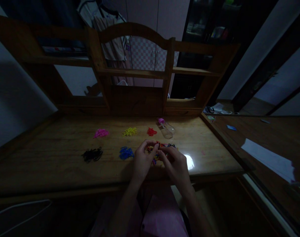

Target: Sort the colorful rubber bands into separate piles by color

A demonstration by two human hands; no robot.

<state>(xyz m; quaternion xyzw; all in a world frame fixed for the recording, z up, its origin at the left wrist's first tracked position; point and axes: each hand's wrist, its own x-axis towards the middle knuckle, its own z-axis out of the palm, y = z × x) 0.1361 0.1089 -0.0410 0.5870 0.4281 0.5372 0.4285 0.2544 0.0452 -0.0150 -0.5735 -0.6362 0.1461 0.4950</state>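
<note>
My left hand (144, 157) and my right hand (175, 163) meet over a mixed-colour pile of rubber bands (155, 158). Thumb and fingers of both hands are pinched on a small reddish tangle of rubber bands (158, 143), partly hidden by the fingertips. Left of my left hand lies a blue heap of bands (126, 153), with a black heap (92, 154) farther left. Behind these, a pink heap (101, 133), a yellow heap (130, 131) and a red heap (151, 131) form a row.
A clear bottle with a pink cap (166, 129) lies on its side behind my hands. The wooden desk (53, 158) has a shelf frame (135, 74) along its back. On the brown surface at the right are white papers (268, 158) and a small blue card (231, 127).
</note>
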